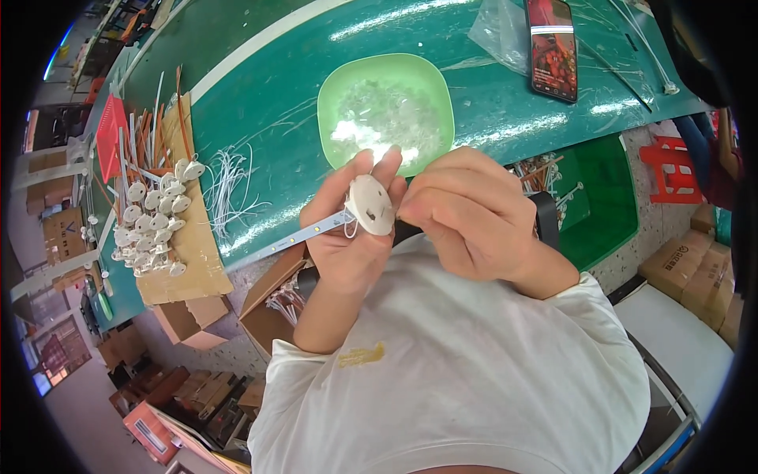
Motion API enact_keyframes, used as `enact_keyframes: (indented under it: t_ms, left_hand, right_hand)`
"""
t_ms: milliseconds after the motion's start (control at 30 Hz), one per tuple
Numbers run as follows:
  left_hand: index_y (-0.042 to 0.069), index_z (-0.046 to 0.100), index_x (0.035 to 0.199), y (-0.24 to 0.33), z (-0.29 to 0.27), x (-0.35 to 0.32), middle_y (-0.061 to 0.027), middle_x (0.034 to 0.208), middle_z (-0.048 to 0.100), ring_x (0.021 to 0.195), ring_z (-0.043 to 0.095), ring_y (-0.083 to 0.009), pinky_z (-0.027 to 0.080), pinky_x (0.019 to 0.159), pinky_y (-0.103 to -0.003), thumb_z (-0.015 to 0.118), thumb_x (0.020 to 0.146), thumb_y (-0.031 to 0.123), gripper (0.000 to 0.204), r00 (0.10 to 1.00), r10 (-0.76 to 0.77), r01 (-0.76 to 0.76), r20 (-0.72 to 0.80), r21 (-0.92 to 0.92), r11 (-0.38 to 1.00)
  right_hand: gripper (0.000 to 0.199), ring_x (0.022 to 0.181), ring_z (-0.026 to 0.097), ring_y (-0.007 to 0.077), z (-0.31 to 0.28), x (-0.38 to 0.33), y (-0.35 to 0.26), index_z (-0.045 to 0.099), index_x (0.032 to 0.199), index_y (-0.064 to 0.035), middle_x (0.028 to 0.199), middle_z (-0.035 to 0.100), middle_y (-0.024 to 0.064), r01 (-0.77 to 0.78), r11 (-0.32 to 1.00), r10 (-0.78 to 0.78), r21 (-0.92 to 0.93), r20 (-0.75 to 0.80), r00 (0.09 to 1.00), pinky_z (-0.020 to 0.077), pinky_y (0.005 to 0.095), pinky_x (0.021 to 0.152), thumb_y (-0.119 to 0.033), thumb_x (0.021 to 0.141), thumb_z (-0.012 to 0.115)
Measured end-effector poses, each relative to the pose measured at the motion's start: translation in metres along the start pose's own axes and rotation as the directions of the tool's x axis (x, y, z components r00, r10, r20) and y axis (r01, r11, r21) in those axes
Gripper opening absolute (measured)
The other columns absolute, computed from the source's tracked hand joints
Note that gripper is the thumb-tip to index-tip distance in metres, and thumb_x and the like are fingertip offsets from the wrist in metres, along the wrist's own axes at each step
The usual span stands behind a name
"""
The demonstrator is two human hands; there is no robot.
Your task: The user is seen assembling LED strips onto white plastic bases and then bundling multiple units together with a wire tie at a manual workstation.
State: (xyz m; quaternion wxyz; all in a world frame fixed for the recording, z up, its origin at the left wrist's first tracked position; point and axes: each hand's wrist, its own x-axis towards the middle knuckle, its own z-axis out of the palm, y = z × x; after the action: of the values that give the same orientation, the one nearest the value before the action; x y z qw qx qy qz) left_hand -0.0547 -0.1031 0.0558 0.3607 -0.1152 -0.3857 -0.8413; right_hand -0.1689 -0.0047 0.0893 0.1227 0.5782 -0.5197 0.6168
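Both hands' fingers clamped on white disc point(370, 205), just over table edge point(260, 254), green bowl point(384, 110) near.

— What sort of place is this?

— A small assembly workshop. The long green desk point(260, 118) carries a batch of identical white round parts point(154, 217) laid on cardboard, beside loose white wires point(229, 189).

— Anything else?

— A green bowl point(385, 110) of tiny clear pieces, cardboard boxes point(695, 265) stacked on the floor, and a green crate point(604, 197) of parts under the desk.
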Motion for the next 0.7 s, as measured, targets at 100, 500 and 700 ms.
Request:
enact_keyframes:
  t_ms: [100,500,700]
  left_hand:
    - [-0.012,0.039,0.134,0.002,-0.002,-0.001,-0.0236,0.134,0.049,0.128,0.045,-0.038,0.044,0.104,-0.043,0.073,0.079,0.002,0.066,0.999,-0.007,0.006,-0.044,-0.026,1.0]
    - [-0.011,0.043,0.132,0.002,-0.013,-0.016,-0.0248,0.131,0.052,0.121,0.053,-0.0384,0.046,0.101,-0.046,0.078,0.077,0.011,0.069,0.988,-0.153,0.156,-0.03,0.169,0.973]
    - [-0.007,0.044,0.133,0.001,-0.006,-0.021,-0.0258,0.131,0.052,0.12,0.053,-0.0381,0.045,0.101,-0.048,0.078,0.078,0.011,0.067,0.986,-0.123,0.131,-0.115,0.071,0.989]
  right_hand:
    - [0.013,0.064,0.061,0.0256,-0.002,0.0,0.004,0.064,0.082,0.0035,0.081,0.065,0.0132,-0.021,1.0,0.02,0.01,0.051,0.999,0.0499,0.0319,0.055,0.005,0.071,0.07]
    - [0.023,0.064,0.062,0.0253,0.004,-0.014,0.003,0.064,0.081,0.0043,0.079,0.064,0.0133,0.059,0.997,-0.057,-0.058,0.042,0.997,0.0525,0.031,0.057,0.01,0.059,0.064]
    - [0.023,0.062,0.061,0.0237,0.011,-0.021,-0.003,0.065,0.082,0.0036,0.08,0.065,0.0122,0.045,0.998,-0.047,-0.047,-0.039,0.998,0.0506,0.0291,0.055,0.01,0.06,0.065]
